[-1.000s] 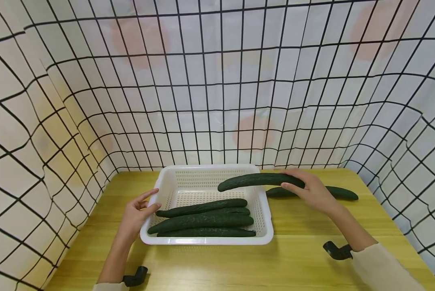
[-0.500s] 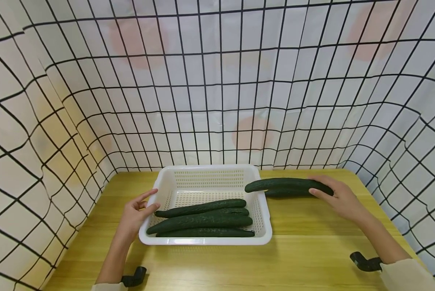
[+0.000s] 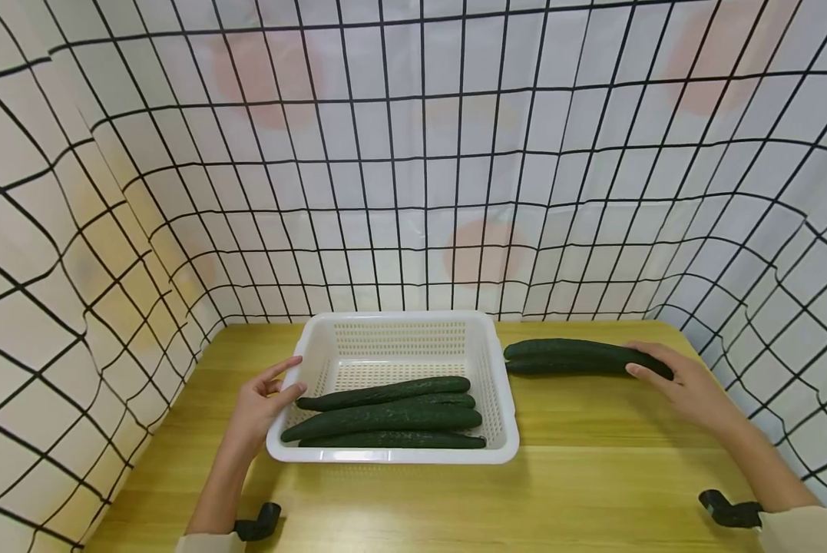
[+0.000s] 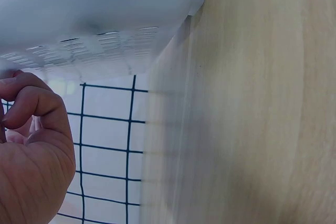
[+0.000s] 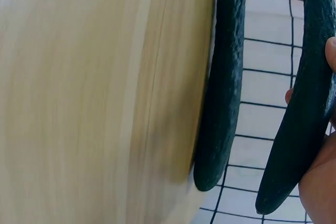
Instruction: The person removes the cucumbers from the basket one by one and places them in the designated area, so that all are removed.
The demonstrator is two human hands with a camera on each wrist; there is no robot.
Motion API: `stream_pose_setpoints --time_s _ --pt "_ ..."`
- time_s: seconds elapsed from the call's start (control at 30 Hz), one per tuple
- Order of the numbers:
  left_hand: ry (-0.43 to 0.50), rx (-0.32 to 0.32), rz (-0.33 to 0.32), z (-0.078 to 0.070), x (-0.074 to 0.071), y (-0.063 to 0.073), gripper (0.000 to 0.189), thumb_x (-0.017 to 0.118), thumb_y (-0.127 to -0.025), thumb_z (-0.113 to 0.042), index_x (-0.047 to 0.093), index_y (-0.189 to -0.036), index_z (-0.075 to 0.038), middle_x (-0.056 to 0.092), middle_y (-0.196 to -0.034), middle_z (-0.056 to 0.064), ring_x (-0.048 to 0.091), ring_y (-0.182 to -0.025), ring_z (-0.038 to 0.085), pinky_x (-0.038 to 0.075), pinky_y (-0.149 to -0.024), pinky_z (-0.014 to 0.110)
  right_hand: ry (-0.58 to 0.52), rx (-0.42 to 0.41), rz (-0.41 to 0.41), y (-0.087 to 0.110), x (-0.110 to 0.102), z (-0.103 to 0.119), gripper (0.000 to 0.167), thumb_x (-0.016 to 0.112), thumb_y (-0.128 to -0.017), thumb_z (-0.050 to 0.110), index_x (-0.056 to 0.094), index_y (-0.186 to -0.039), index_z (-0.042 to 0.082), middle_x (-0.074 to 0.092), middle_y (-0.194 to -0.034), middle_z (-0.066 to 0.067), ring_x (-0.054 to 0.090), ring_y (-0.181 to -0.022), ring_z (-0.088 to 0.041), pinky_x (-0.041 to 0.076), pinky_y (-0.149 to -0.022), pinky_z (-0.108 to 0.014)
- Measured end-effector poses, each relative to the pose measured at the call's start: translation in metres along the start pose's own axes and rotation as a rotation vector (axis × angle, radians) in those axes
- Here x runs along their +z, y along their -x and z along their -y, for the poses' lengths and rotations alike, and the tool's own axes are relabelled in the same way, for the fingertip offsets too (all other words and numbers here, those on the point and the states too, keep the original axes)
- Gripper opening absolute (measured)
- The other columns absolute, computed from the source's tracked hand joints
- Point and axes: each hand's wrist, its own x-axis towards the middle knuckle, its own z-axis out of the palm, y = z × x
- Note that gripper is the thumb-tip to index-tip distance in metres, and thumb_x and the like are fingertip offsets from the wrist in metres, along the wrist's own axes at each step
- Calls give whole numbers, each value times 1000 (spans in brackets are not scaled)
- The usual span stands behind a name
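Observation:
My left hand [image 3: 256,408] holds the left rim of a white plastic basket [image 3: 394,456], thumb at the rim; in the left wrist view, its curled fingers [image 4: 37,98] are beside the basket's slotted wall [image 4: 94,3]. Several dark green cucumbers [image 3: 385,419] lie side by side in the basket's near half. To the basket's right, my right hand [image 3: 686,384] grips a long cucumber [image 3: 565,349] by its right end. Another cucumber [image 5: 223,77] lies on the table just below it, overlapped by the held cucumber [image 5: 302,98] in the head view.
The wooden table [image 3: 593,484] carries everything. A white sheet with a black wire grid [image 3: 413,184] closes off the back and both sides. Black wrist-worn pieces [image 3: 729,509] sit by each cuff.
My right hand has carried the cucumber rightward, from over the basket to above the table, alongside the lying cucumber. My left hand and the basket have stayed in place.

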Motion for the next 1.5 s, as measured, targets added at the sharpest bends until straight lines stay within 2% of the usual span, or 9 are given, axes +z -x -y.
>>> stream_pose_setpoints --time_s 0.33,0.53,0.73,0.93,1.07,1.23,1.5 --pt "2 2 -5 0 0 -2 57 78 -93 -21 59 -147 -15 65 -80 0 65 -65 17 60 -59 34 22 0 102 -2 20 -32 49 63 -104 33 54 -147 12 47 -151 -31 40 -133 -62 38 -96 -73" --pt "18 1 -10 2 1 -3 58 78 -93 -20 59 -147 -14 65 -80 -1 65 -65 15 60 -58 33 34 -32 91 -4 29 -36 48 64 -103 32 56 -145 10 50 -149 -30 43 -131 -60 40 -95 -71" --pt "22 15 -7 0 1 -4 57 78 -93 -19 58 -147 -13 64 -79 -2 63 -64 13 59 -58 31 92 -64 111 -5 34 -39 48 63 -104 32 57 -144 8 53 -145 -27 46 -130 -56 41 -96 -70" --pt "22 4 -2 1 0 -4 58 78 -93 -20 58 -147 -13 66 -80 -2 65 -66 14 60 -60 33 147 -95 80 -6 39 -41 44 68 -101 32 63 -137 7 58 -137 -24 51 -125 -51 43 -95 -68" --pt "20 -5 -5 2 2 -4 58 78 -93 -20 58 -147 -14 65 -80 -1 65 -67 16 61 -61 33 157 -68 42 -7 37 -34 42 71 -99 35 67 -131 8 62 -133 -24 54 -123 -51 44 -95 -68" --pt "20 -4 -5 2 3 -3 57 78 -94 -21 58 -147 -14 65 -82 -1 65 -69 16 61 -62 32 133 -36 15 -13 31 -14 40 69 -100 36 68 -127 6 63 -132 -23 57 -119 -47 45 -94 -66" --pt "16 -7 -6 1 1 -1 57 77 -94 -20 58 -147 -13 64 -80 -1 63 -67 15 60 -61 32 85 -95 -6 -26 39 21 35 68 -101 30 69 -127 6 67 -128 -17 61 -118 -41 49 -95 -63"
